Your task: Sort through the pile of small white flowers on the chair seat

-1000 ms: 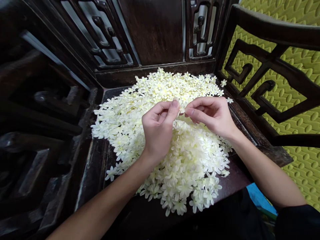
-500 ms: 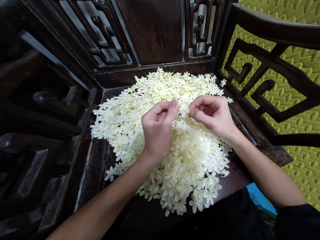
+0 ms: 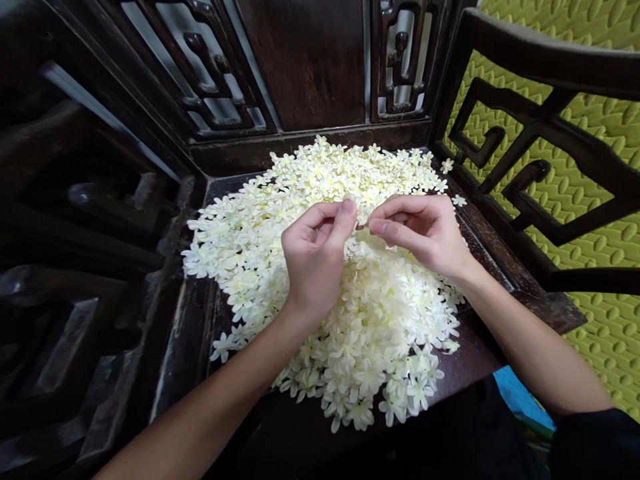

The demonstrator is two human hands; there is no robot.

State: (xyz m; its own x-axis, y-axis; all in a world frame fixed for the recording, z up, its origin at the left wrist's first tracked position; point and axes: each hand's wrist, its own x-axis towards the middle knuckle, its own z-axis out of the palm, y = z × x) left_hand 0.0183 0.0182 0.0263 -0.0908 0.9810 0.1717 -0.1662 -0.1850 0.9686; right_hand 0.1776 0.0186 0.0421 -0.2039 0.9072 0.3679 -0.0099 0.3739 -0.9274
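White flower (image 3: 361,215) sits pinched in left hand (image 3: 319,259), inside seat (image 3: 473,363) front edge; right hand (image 3: 433,233) narrow, just beside, hold unclear.

From a distance, I view a dark wooden chair (image 3: 240,157), its solid back panel (image 3: 305,63) flanked by openwork carving (image 3: 401,43). A fretwork armrest (image 3: 540,57) at right fronts a yellow-green embossed surface (image 3: 610,333); the left-hand woodwork (image 3: 65,283) lies in shadow.
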